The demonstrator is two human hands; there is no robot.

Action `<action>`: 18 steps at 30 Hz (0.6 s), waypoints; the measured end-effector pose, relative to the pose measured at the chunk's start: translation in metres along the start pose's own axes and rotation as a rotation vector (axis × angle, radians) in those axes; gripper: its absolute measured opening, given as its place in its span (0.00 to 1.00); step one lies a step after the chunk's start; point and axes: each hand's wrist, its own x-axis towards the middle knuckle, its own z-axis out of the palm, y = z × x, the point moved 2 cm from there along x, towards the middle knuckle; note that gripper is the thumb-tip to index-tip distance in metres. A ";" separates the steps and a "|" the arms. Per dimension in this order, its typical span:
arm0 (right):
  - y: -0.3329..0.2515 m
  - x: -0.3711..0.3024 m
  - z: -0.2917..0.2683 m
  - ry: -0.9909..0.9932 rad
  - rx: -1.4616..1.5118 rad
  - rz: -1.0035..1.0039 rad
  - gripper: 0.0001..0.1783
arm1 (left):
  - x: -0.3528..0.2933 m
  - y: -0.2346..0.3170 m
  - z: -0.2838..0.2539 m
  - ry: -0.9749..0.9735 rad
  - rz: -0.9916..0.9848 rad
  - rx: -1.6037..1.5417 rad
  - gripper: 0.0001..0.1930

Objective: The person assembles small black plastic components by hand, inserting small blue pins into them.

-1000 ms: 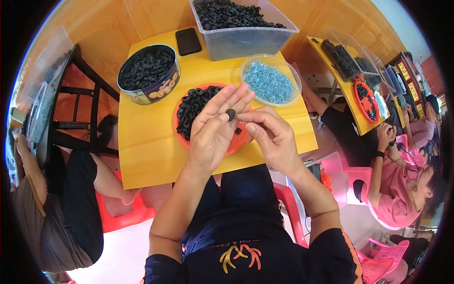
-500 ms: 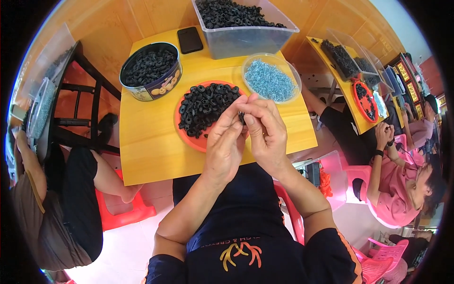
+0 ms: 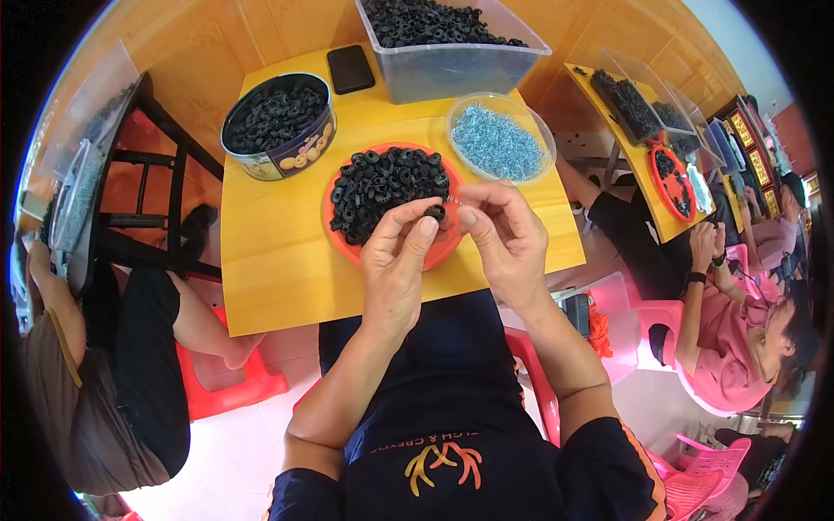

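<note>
My left hand [image 3: 393,269] pinches a small black ring-shaped plastic part [image 3: 436,212] between thumb and fingertips, its round opening facing up. Close to its right, my right hand [image 3: 512,252] grips a tiny silvery coil spring [image 3: 454,200] with thumb and forefinger. The spring is held apart from the black part. Both hands are over the right front of a round orange-red tray [image 3: 347,250], where a heap of similar black parts [image 3: 382,191] lies. Beyond my right hand stands a clear oval tub [image 3: 546,169] full of small bluish-silver pieces that look like springs.
On the yellow table [image 3: 278,291] are a round tin [image 3: 287,163] of black parts, a dark phone [image 3: 350,69] and a large clear bin [image 3: 452,74] of black parts. People sit at other tables on both sides. A pink chair [image 3: 656,326] is at right.
My hands have moved apart from their close cupped hold. The black part now shows in my left fingertips, and the spring shows in my right, drawn off to the right.
</note>
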 end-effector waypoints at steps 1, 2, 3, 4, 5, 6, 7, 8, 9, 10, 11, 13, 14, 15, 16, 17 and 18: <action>0.000 -0.001 -0.003 -0.001 0.001 0.002 0.09 | -0.001 0.002 0.000 -0.006 -0.006 0.004 0.11; 0.000 -0.003 -0.005 -0.041 0.017 0.044 0.09 | -0.002 0.003 -0.001 -0.012 -0.012 0.008 0.11; 0.001 -0.004 -0.007 -0.081 0.033 0.088 0.09 | -0.003 0.004 -0.001 -0.010 -0.014 0.008 0.11; 0.001 -0.005 -0.008 -0.081 0.033 0.091 0.09 | -0.004 0.004 -0.002 -0.036 -0.003 0.036 0.11; 0.000 -0.006 -0.009 -0.110 0.015 0.085 0.08 | -0.005 0.004 -0.002 -0.062 0.009 0.065 0.11; -0.001 -0.006 -0.010 -0.140 -0.004 0.080 0.08 | -0.006 0.004 -0.002 -0.061 0.005 0.063 0.11; -0.003 -0.006 -0.013 -0.139 -0.005 0.083 0.08 | -0.007 0.005 -0.003 -0.075 0.038 0.116 0.10; -0.005 -0.006 -0.014 -0.172 -0.037 0.119 0.08 | -0.008 0.005 -0.003 -0.089 0.072 0.169 0.10; -0.007 -0.006 -0.015 -0.207 -0.067 0.155 0.08 | -0.009 0.006 -0.007 -0.086 0.069 0.169 0.10; -0.012 -0.006 -0.015 -0.209 -0.065 0.159 0.08 | -0.010 0.008 -0.010 -0.140 0.089 0.256 0.10; -0.015 -0.007 -0.015 -0.230 0.060 0.286 0.08 | -0.012 0.009 -0.012 -0.194 0.108 0.343 0.09; -0.018 -0.010 -0.018 -0.249 0.182 0.419 0.08 | -0.019 0.011 -0.011 -0.227 0.111 0.417 0.10; -0.019 -0.013 -0.021 -0.301 0.182 0.469 0.08 | -0.023 0.012 -0.012 -0.245 0.104 0.458 0.10; -0.018 -0.015 -0.022 -0.356 0.184 0.519 0.09 | -0.027 0.011 -0.015 -0.271 0.061 0.427 0.09; -0.017 -0.017 -0.024 -0.362 0.185 0.524 0.09 | -0.033 0.010 -0.018 -0.282 -0.038 0.369 0.10; -0.013 -0.021 -0.025 -0.419 0.187 0.603 0.11 | -0.040 0.009 -0.019 -0.291 -0.136 0.310 0.10; -0.009 -0.025 -0.025 -0.477 0.188 0.683 0.12 | -0.047 0.008 -0.021 -0.293 -0.191 0.251 0.10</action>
